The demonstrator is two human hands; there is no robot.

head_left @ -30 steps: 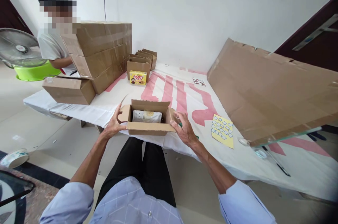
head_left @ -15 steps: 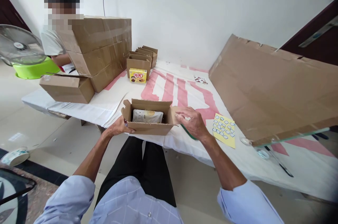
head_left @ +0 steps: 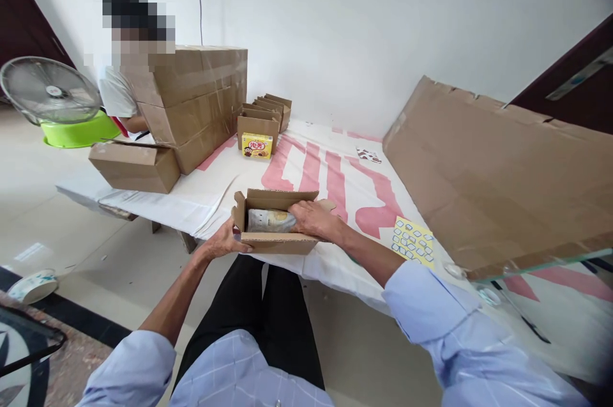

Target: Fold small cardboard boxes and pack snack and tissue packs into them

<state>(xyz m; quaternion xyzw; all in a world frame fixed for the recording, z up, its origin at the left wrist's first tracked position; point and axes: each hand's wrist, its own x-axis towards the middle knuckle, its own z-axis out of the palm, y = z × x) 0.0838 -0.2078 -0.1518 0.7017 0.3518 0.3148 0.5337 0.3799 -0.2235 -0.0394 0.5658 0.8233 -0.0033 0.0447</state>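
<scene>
White wall (head_left: 335,23) upper centre, dark door (head_left: 575,91) far right, pale tiled floor (head_left: 43,202) lower left, fan (head_left: 48,91) left edge, cloth-covered table (head_left: 306,164) mid-frame.

Right hand (head_left: 313,218) is covering one end of the packet (head_left: 268,220) in the box (head_left: 275,243), print's looking too blurry to read. Stacked cartons (head_left: 201,100) are hiding most of the other person (head_left: 113,91); big cardboard sheet (head_left: 502,170) is running off frame.

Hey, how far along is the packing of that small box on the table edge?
Done: a packet lies inside the box, and taped boxes are stacked at the far left. In hand: the left hand grips the box's corner; the right hand rests on the packet. Left: the flaps stand open, untaped, and more open boxes wait behind.
</scene>
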